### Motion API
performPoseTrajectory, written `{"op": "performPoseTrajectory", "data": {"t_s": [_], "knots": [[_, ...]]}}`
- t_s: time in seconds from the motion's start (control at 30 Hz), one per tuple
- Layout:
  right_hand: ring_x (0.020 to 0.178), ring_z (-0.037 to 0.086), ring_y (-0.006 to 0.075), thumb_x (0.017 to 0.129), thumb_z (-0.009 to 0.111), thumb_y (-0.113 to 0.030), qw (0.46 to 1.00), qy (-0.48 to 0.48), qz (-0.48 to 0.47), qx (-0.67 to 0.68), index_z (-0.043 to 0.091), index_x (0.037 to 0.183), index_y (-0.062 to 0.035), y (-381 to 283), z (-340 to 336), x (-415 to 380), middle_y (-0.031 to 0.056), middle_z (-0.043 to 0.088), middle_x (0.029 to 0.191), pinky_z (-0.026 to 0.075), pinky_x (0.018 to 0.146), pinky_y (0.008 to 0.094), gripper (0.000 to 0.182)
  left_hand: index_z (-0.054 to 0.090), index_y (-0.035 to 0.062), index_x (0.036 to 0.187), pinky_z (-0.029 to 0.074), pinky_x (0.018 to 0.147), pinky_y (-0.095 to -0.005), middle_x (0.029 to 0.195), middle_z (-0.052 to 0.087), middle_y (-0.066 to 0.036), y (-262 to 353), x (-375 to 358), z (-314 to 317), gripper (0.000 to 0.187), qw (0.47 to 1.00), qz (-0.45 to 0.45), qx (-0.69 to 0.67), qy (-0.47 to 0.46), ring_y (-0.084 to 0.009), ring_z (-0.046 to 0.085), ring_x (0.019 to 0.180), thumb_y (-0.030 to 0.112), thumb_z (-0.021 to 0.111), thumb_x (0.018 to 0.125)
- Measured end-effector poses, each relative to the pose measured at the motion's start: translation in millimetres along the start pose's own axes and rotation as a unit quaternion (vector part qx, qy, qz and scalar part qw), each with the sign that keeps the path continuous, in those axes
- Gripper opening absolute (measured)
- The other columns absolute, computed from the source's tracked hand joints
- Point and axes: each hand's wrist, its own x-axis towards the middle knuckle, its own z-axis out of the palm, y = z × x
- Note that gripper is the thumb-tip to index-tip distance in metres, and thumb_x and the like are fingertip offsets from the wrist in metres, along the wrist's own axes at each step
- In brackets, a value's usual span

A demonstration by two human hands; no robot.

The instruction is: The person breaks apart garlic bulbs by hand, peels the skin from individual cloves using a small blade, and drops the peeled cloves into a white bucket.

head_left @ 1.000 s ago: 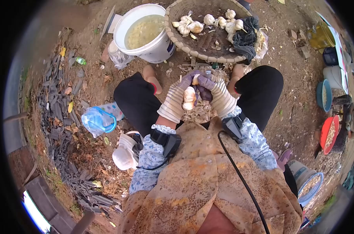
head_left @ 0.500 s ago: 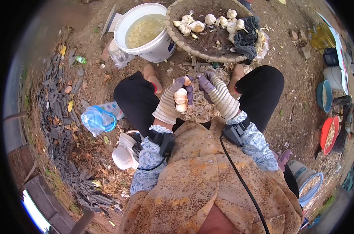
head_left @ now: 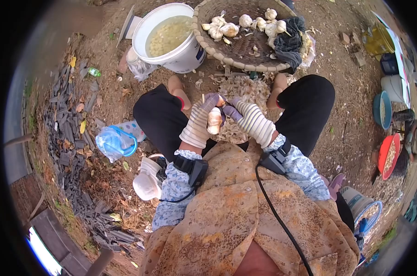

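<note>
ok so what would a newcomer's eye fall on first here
Probably the gloved left hand and right hand, close together at the centre, the left holding garlic. Then the big woven basket with white bulbs at the top, beside a white bucket of liquid. The red bowl stands out far right.

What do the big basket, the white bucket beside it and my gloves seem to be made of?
Basket: probably bamboo or cane, matte, from its woven wall and thick rim.
White bucket: likely plastic, smooth, faintly glossy, with dark blue print.
Gloves: striped, knitted-looking fabric at the cuffs, dull; the purplish fingers may be coated, though that's unclear.
</note>
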Motion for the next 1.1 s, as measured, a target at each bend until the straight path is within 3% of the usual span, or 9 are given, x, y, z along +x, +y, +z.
{"op": "performPoseTrajectory", "data": {"t_s": [0.13, 0.23, 0.37, 0.43, 0.47, 0.57, 0.63, 0.73, 1.1], "knots": [[0.081, 0.063, 0.0403, 0.095, 0.056, -0.022, 0.999, -0.014, -0.028, -0.021, 0.062, 0.110, -0.0014, 0, -4, -4, 0.0222, 0.065, 0.085, 0.051, 0.069, 0.0398, 0.026, 0.064, 0.0056, 0.097, 0.044, 0.047, -0.0230, 0.071, 0.059, -0.003, 3, -6, -3, 0.029, 0.983, -0.127, -0.111, -0.074, -0.0134, 0.056, 0.054, 0.033, 0.067, 0.088], [0.076, 0.064, 0.0359, 0.096, 0.056, -0.023, 0.999, -0.015, -0.030, 0.007, 0.063, 0.109, -0.0014, 2, -2, -7, 0.0187, 0.066, 0.082, 0.051, 0.068, 0.0386, 0.026, 0.064, 0.0051, 0.101, 0.044, 0.046, -0.0239, 0.070, 0.060, -0.004, -5, -7, -5, 0.027, 0.975, -0.128, -0.157, -0.090, -0.0160, 0.056, 0.053, 0.030, 0.063, 0.091], [0.065, 0.062, 0.0258, 0.097, 0.056, -0.023, 0.993, -0.005, 0.043, 0.114, 0.065, 0.106, -0.0005, -8, -5, -6, 0.0137, 0.066, 0.075, 0.049, 0.063, 0.0348, 0.026, 0.064, 0.0043, 0.106, 0.044, 0.046, -0.0230, 0.071, 0.060, -0.003, -16, 4, -9, 0.027, 0.977, -0.112, -0.141, -0.113, -0.0136, 0.056, 0.053, 0.028, 0.060, 0.094], [0.059, 0.055, 0.0162, 0.096, 0.056, -0.023, 0.985, -0.018, 0.096, 0.142, 0.066, 0.102, 0.0001, -11, -7, -5, 0.0094, 0.061, 0.068, 0.046, 0.058, 0.0313, 0.026, 0.061, 0.0027, 0.116, 0.045, 0.048, -0.0224, 0.076, 0.061, -0.001, -26, 12, -8, 0.033, 0.999, 0.025, -0.039, 0.006, -0.0101, 0.056, 0.056, 0.029, 0.059, 0.095], [0.057, 0.052, 0.0136, 0.097, 0.056, -0.023, 0.988, -0.006, 0.069, 0.135, 0.067, 0.100, 0.0004, -8, -7, -2, 0.0074, 0.058, 0.065, 0.043, 0.055, 0.0297, 0.026, 0.061, 0.0060, 0.120, 0.046, 0.049, -0.0231, 0.084, 0.065, 0.000, -20, 5, -12, 0.037, 0.994, 0.002, -0.094, -0.052, -0.0083, 0.056, 0.059, 0.029, 0.066, 0.091], [0.058, 0.051, 0.0128, 0.097, 0.055, -0.024, 0.983, -0.015, 0.080, 0.167, 0.066, 0.098, 0.0005, -6, -8, -4, 0.0052, 0.057, 0.065, 0.043, 0.055, 0.0298, 0.027, 0.060, 0.0022, 0.118, 0.047, 0.053, -0.0209, 0.085, 0.063, 0.000, -14, 2, -6, 0.039, 0.991, 0.070, 0.082, -0.084, -0.0075, 0.056, 0.064, 0.031, 0.064, 0.093], [0.060, 0.051, 0.0113, 0.098, 0.055, -0.025, 0.983, -0.034, 0.094, 0.152, 0.066, 0.095, 0.0003, -8, -8, -2, 0.0034, 0.057, 0.066, 0.043, 0.056, 0.0286, 0.028, 0.064, 0.0044, 0.112, 0.047, 0.054, -0.0221, 0.084, 0.065, -0.001, -14, 2, -5, 0.031, 0.988, 0.113, 0.080, -0.062, -0.0094, 0.059, 0.063, 0.026, 0.068, 0.090], [0.061, 0.049, 0.0088, 0.098, 0.055, -0.027, 0.968, -0.061, 0.114, 0.214, 0.066, 0.093, -0.0011, -14, -12, -4, 0.0007, 0.055, 0.066, 0.041, 0.057, 0.0260, 0.028, 0.061, 0.0051, 0.113, 0.049, 0.050, -0.0239, 0.079, 0.062, -0.004, -8, -3, -12, 0.032, 0.992, -0.036, -0.108, -0.044, -0.0112, 0.059, 0.060, 0.023, 0.068, 0.087], [0.059, 0.050, 0.0111, 0.098, 0.054, -0.029, 0.969, -0.099, 0.125, 0.190, 0.065, 0.098, 0.0001, 5, -10, -4, 0.0019, 0.055, 0.064, 0.042, 0.056, 0.0295, 0.031, 0.063, -0.0006, 0.110, 0.050, 0.055, -0.0229, 0.085, 0.067, -0.007, 11, -7, -13, 0.026, 0.998, 0.061, 0.011, -0.009, -0.0108, 0.061, 0.062, 0.012, 0.067, 0.087]]}}
